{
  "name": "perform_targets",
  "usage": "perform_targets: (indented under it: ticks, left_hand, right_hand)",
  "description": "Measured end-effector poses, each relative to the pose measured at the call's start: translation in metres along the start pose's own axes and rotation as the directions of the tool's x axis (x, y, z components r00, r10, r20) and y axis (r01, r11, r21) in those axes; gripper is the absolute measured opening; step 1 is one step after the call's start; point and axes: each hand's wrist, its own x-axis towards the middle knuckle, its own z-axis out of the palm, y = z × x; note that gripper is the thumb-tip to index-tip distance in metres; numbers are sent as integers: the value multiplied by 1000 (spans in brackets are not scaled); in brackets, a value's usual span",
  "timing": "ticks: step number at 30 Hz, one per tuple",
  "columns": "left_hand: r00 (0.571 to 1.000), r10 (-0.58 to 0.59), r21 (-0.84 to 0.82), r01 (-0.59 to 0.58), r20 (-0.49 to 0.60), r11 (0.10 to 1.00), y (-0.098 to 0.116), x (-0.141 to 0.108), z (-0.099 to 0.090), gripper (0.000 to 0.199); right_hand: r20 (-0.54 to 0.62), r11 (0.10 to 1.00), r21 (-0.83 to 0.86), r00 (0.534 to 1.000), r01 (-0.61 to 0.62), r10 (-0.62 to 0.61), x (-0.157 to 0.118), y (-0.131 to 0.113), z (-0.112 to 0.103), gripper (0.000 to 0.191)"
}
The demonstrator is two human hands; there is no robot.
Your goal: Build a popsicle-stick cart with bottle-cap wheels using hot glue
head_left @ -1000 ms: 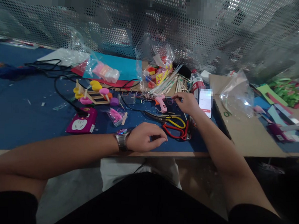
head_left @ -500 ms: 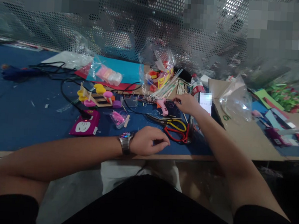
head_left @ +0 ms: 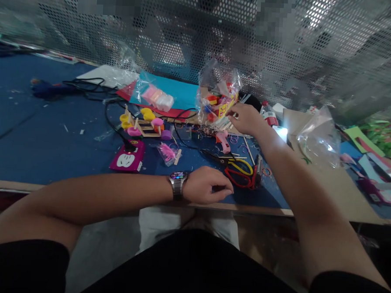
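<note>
My left hand [head_left: 208, 185] rests near the table's front edge, fingers curled with a gap between thumb and fingers and nothing in it. Just beyond it lie scissors with red handles [head_left: 238, 178] and a tool with yellow handles [head_left: 242, 166]. My right hand [head_left: 244, 118] hovers over the pile of sticks beside a clear bag of colourful pieces [head_left: 217, 99]; its fingers are bent down and their tips are too small to read. A pink glue gun [head_left: 223, 141] lies below it. To the left stands a small stick frame [head_left: 146, 127] with yellow, pink and purple round parts.
A purple power socket [head_left: 128, 156] with a black cable sits left of centre. Behind are blue sheet [head_left: 181, 93] and bagged pastel clay [head_left: 157, 97]. Rightward come a bottle [head_left: 269, 115], a bright phone [head_left: 280, 133], cardboard [head_left: 340, 184] and a plastic bag [head_left: 320, 137].
My right hand has moved away from me, from beside the glue gun to over the sticks near the bag. My left hand keeps its pose. The view has shifted left.
</note>
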Motion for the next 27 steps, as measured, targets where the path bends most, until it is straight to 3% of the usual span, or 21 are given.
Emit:
perform_targets:
  ticks: [10,14,20,27]
  left_hand:
    - [999,25,-8,-25,30,1000,-3,0,5,19]
    - [999,29,-9,-29,38,1000,-5,1,4,19]
    - [997,41,-14,-41,63,999,-6,2,3,18]
    - [994,60,-8,-60,96,998,-5,1,5,18]
  right_hand:
    - [-138,999,27,990,29,-25,66,-48,-17,35]
    - [-140,999,30,990,36,-32,89,-60,-18,36]
    - [-124,999,44,992,21,-15,114,-24,7,30]
    - [-11,999,-51,1000,-11,11,118,20,42,16]
